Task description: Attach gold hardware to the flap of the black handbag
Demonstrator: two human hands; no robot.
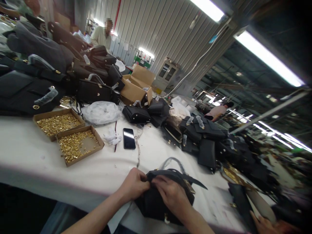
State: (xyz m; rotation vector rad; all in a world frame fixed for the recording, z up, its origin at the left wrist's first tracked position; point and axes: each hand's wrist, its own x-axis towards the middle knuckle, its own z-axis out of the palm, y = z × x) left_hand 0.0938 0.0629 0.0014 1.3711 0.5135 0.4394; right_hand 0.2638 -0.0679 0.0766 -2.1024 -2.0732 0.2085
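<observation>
The black bag [152,204] is at the near edge of the white table [114,172], directly in front of the person, with both hands on its upper left part. The left hand [134,184] comes in from the left, its fingers curled in and the thumb drawn close to them, so that the gap between is almost gone; they pinch the bag at its upper left corner. The right hand [172,193] reaches over the front of the bag from the right. Its fingers are bent and lie close together, their tips touching the bag's top edge just beside the left fingertips. Whether the right thumb and fingertips meet around the material cannot be told.

The bag's handle [174,160] arches up behind the right hand, and a dark pointed flap [198,184] sticks out to the right. Near the bottom of the front is a small clasp [166,218].

Farther back on the table lies a phone [129,138]. Left of it, two shallow boxes, a front one [85,155] and a back one [45,133], hold small gold pieces. At the lower right, another person's hand [263,225] touches a second black bag [241,201].
</observation>
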